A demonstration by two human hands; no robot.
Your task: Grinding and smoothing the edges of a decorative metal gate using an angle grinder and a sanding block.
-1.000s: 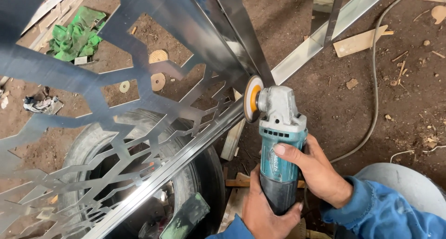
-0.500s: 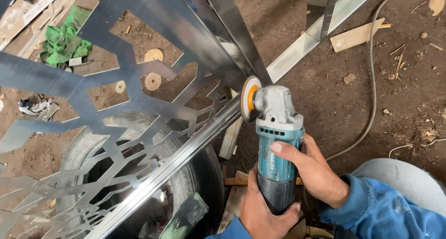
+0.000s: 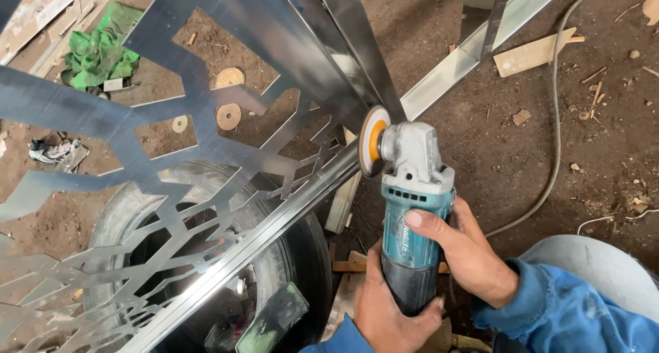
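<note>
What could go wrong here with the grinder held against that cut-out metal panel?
1. Both the left hand and the right hand are bare on the angle grinder; sparks or a slip could injure them.
2. The disc sits at the metal panel edge by thin cut-out strips, where it might snag and kick.
3. The cable lies loose on the dirt and could catch.

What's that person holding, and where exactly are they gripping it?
An angle grinder. The right hand wraps the teal body from the side; the left hand grips its dark rear end from below.
</note>
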